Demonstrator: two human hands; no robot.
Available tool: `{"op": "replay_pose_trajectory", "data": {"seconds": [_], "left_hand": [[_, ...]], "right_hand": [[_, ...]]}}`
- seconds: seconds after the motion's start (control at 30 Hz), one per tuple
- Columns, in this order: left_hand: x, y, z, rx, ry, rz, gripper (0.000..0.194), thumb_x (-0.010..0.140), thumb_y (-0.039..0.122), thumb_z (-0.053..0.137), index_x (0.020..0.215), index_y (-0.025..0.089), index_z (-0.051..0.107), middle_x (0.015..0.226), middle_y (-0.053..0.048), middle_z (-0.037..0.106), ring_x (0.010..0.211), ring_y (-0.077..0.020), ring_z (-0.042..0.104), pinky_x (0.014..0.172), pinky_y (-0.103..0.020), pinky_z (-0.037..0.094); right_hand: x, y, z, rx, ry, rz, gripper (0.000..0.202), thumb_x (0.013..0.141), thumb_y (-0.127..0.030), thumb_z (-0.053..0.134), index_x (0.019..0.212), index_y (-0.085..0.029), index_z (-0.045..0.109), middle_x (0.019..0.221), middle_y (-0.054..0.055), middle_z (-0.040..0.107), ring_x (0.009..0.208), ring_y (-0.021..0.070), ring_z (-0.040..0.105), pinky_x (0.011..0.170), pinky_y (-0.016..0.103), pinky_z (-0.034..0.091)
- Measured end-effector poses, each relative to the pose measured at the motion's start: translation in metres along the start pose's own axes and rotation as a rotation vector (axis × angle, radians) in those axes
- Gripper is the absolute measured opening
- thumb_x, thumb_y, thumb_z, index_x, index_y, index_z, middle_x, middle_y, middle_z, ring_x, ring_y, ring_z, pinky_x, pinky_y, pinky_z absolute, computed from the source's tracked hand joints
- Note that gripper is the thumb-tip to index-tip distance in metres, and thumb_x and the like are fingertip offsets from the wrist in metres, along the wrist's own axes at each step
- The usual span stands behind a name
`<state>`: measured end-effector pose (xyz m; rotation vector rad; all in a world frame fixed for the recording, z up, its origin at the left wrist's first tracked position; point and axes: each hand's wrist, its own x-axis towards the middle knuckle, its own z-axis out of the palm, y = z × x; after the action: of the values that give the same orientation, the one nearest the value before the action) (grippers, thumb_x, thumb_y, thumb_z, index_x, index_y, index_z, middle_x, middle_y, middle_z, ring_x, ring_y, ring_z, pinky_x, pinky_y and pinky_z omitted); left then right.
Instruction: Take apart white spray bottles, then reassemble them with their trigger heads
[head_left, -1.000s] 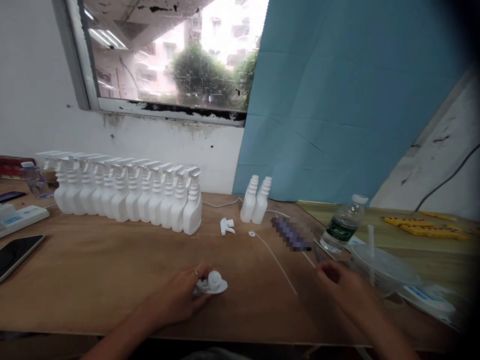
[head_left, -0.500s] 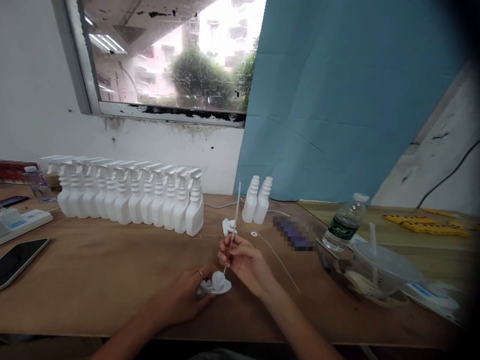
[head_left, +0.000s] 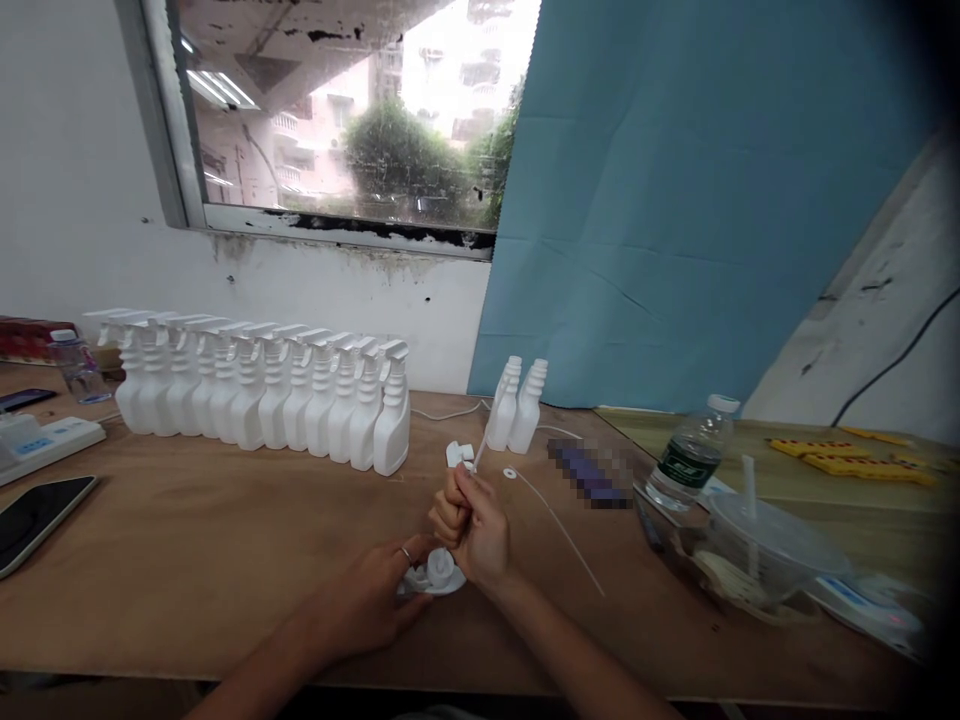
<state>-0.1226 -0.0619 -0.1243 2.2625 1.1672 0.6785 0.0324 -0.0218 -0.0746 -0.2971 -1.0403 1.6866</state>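
My left hand (head_left: 386, 592), with a ring on one finger, grips a white spray trigger head (head_left: 441, 570) low over the near part of the table. Just above it, my right hand (head_left: 474, 525) is wrapped in a fist round a thin white dip tube (head_left: 484, 440), whose upper end sticks up past the thumb. The tube's lower end is mostly hidden by the hand, close to the round collar of the head. Behind the fist lies another white trigger head (head_left: 460, 454). Beside that are a small white washer (head_left: 510, 473) and a loose thin tube (head_left: 562, 530).
A row of white spray bottles (head_left: 277, 400) with heads fitted stands at the back left. Two headless white bottles (head_left: 526, 408) stand farther back. On the right are a water bottle (head_left: 688, 460) and a lidded plastic bowl (head_left: 772, 540); a phone (head_left: 41, 520) lies left.
My right hand has gone from a fingertip pinch to a full fist round the tube and dropped slightly nearer the trigger head. Less tube shows above it, and it leans more.
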Motion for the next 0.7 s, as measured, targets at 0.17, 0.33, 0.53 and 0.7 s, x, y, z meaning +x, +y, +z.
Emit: {"op": "replay_pose_trajectory", "data": {"seconds": [0.17,0.33,0.53,0.7], "left_hand": [[0.0,-0.001,0.0,-0.016,0.001,0.005,0.049,0.083,0.023,0.058,0.13,0.031,0.046,0.114,-0.001,0.066,0.099,-0.0205,0.063,0.084,-0.03,0.046],[0.0,-0.004,0.003,-0.006,0.015,0.007,0.048,0.082,0.022,0.059,0.128,0.031,0.047,0.114,-0.001,0.066,0.097,-0.0205,0.063,0.082,-0.029,0.047],[0.0,-0.003,0.003,-0.011,0.008,0.008,0.052,0.082,0.022,0.058,0.132,0.032,0.045,0.116,-0.001,0.065,0.097,-0.0199,0.063,0.083,-0.029,0.047],[0.0,-0.002,0.002,-0.01,0.024,0.007,0.051,0.082,0.02,0.058,0.131,0.03,0.046,0.116,-0.002,0.066,0.098,-0.0197,0.062,0.085,-0.029,0.046]], "right_hand": [[-0.001,0.004,-0.003,0.012,0.014,-0.006,0.056,0.08,-0.054,0.064,0.055,-0.02,0.028,0.043,-0.011,0.018,0.036,0.0028,0.009,0.034,0.016,0.008],[-0.001,0.007,-0.005,0.016,0.005,0.002,0.054,0.082,-0.051,0.063,0.055,-0.02,0.028,0.043,-0.011,0.018,0.036,0.0029,0.009,0.034,0.016,0.008],[0.001,0.008,-0.01,0.029,-0.007,0.024,0.051,0.083,-0.047,0.062,0.056,-0.02,0.029,0.045,-0.011,0.018,0.037,0.0036,0.009,0.035,0.016,0.009],[0.003,0.006,-0.011,0.044,0.014,0.014,0.051,0.082,-0.045,0.064,0.055,-0.02,0.028,0.045,-0.011,0.017,0.037,0.004,0.008,0.035,0.017,0.009]]}}
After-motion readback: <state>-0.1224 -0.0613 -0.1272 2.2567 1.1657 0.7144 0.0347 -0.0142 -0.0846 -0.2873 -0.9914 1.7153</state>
